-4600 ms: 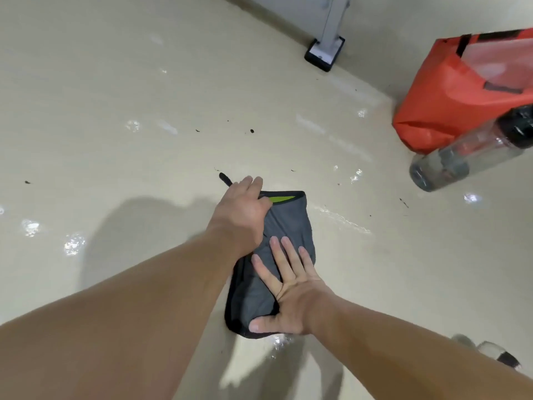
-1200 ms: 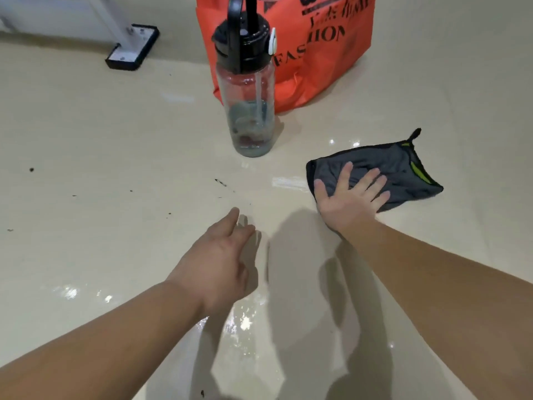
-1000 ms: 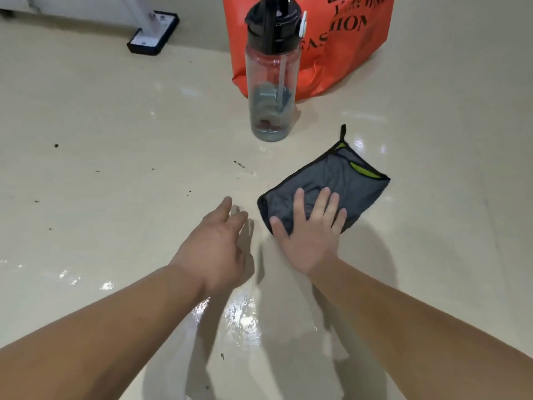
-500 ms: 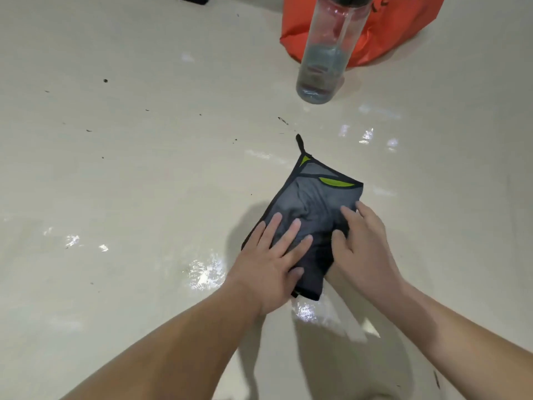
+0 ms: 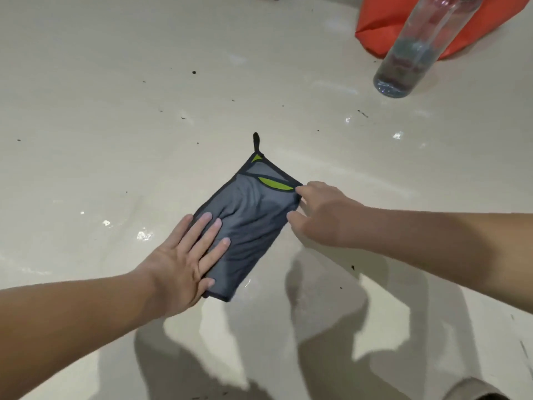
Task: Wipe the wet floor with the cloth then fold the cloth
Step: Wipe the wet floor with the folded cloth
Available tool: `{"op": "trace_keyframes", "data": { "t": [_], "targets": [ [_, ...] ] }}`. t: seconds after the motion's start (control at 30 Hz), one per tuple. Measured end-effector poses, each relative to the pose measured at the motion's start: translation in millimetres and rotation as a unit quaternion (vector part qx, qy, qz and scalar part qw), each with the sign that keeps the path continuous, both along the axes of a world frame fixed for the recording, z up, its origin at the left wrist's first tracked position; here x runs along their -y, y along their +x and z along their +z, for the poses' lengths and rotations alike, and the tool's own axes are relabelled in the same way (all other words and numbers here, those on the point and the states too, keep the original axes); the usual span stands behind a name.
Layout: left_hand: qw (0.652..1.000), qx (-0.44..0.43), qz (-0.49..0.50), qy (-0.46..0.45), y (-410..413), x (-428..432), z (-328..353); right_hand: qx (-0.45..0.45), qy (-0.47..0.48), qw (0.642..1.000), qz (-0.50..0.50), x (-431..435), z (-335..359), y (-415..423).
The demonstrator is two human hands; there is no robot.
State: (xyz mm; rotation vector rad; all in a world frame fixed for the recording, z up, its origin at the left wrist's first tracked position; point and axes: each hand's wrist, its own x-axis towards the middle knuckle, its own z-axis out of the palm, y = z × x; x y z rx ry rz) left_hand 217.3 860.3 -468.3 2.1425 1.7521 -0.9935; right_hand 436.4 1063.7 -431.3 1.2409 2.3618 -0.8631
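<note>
A grey cloth [image 5: 248, 223] with black trim, lime-green accents and a black hanging loop lies folded into a narrow rectangle on the glossy beige floor [image 5: 115, 96]. My left hand [image 5: 184, 264] lies flat on the cloth's near left part, fingers spread. My right hand [image 5: 320, 215] is at the cloth's right edge, fingers curled and touching that edge near the green patch; whether it pinches the fabric is unclear. Wet shiny patches [image 5: 142, 235] glint on the floor left of the cloth and just below its near corner.
A clear plastic water bottle [image 5: 415, 50] stands at the upper right, in front of an orange bag [image 5: 380, 21]. Small dark specks dot the floor. A grey-clad knee [image 5: 476, 391] shows at the bottom right corner.
Since a second ago the cloth was slid from near the bottle toward me under my right hand. My left hand came onto it, and my right hand shifted to its right edge.
</note>
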Motion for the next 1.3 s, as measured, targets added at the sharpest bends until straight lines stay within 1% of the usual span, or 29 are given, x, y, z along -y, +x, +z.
{"op": "trace_keyframes", "data": {
  "t": [0.07, 0.1, 0.13, 0.17, 0.2, 0.27, 0.3, 0.37, 0.43, 0.47, 0.53, 0.57, 0.63, 0.7, 0.73, 0.8, 0.9, 0.97, 1.07, 1.17, 1.23, 1.27, 1.3],
  "targets": [
    [0.999, 0.025, -0.044, 0.016, -6.9, 1.0, 7.2, 0.036, 0.0, 0.999, 0.041, 10.3, 12.9, -6.4],
    [0.994, 0.057, -0.082, 0.045, -7.4, -10.6, 7.5, 0.055, 0.011, 0.997, 0.057, 13.8, 19.4, -6.8],
    [0.984, 0.096, -0.116, 0.093, -6.8, -25.4, 5.9, 0.071, 0.023, 0.995, 0.063, 17.8, 24.2, -7.0],
    [0.973, 0.131, -0.133, 0.138, -4.3, -39.8, 2.4, 0.081, 0.039, 0.994, 0.063, 22.3, 26.5, -7.3],
    [0.971, 0.157, -0.112, 0.144, 0.4, -51.2, -3.9, 0.086, 0.05, 0.993, 0.059, 27.4, 26.8, -8.0],
    [0.978, 0.165, -0.031, 0.121, 10.9, -53.1, -30.5, 0.105, 0.051, 0.992, 0.039, 41.3, 17.0, -11.8],
    [0.974, 0.181, 0.001, 0.136, 11.9, -48.1, -45.2, 0.123, 0.047, 0.991, 0.039, 48.4, 9.9, -18.5],
    [0.961, 0.215, 0.005, 0.176, 11.1, -41.3, -59.7, 0.15, 0.044, 0.987, 0.032, 58.7, 3.1, -27.4],
    [0.958, 0.221, -0.022, 0.183, -4.0, -37.8, -62.9, 0.157, 0.052, 0.986, 0.018, 70.9, -2.2, -39.5],
    [0.958, 0.219, -0.019, 0.183, -13.6, -34.4, -62.3, 0.159, 0.055, 0.986, 0.014, 77.8, -4.5, -48.4],
    [0.958, 0.221, 0.015, 0.185, -25.4, -27.0, -61.9, 0.16, 0.055, 0.986, 0.008, 89.0, -7.4, -68.3],
    [0.955, 0.227, 0.037, 0.188, -32.8, -20.9, -61.3, 0.14, 0.051, 0.989, -0.01, 94.9, -9.5, -81.4],
    [0.951, 0.221, 0.087, 0.2, -52.5, -5.8, -62.7, 0.056, 0.056, 0.994, -0.073, 110.4, -14.7, -110.8],
    [0.941, 0.205, 0.154, 0.222, -82.5, 9.0, -65.4, -0.031, 0.077, 0.988, -0.129, 128.1, -22.9, -139.9],
    [0.933, 0.196, 0.192, 0.231, -96.8, 16.4, -65.7, -0.056, 0.084, 0.985, -0.138, 137.4, -25.7, -150.6],
    [0.92, 0.169, 0.268, 0.23, -120.6, 39.2, -65.7, -0.071, 0.097, 0.988, -0.093, 153.7, -31.8, -166.4],
    [0.895, 0.154, 0.347, 0.236, -126.0, 85.4, -65.8, -0.049, 0.125, 0.991, 0.012, 158.1, -35.9, -181.4],
    [0.883, 0.163, 0.37, 0.24, -112.2, 121.2, -62.5, -0.033, 0.117, 0.992, 0.023, 156.5, -30.3, -199.2],
    [0.89, 0.181, 0.339, 0.247, -82.4, 175.3, -60.4, -0.035, 0.115, 0.992, 0.046, 162.6, -27.7, -230.2],
    [0.912, 0.207, 0.274, 0.226, -70.6, 213.3, -58.9, -0.014, 0.12, 0.988, 0.097, 169.7, -34.2, -253.5],
    [0.918, 0.232, 0.217, 0.238, -93.9, 223.2, -61.3, -0.013, 0.119, 0.986, 0.114, 174.9, -35.7, -266.0],
    [0.92, 0.231, 0.204, 0.243, -112.2, 226.7, -62.5, -0.019, 0.12, 0.985, 0.119, 179.6, -35.1, -273.3],
    [0.922, 0.212, 0.21, 0.245, -132.2, 228.3, -64.0, -0.029, 0.12, 0.985, 0.119, 184.8, -33.5, -279.5]
  ]
}}
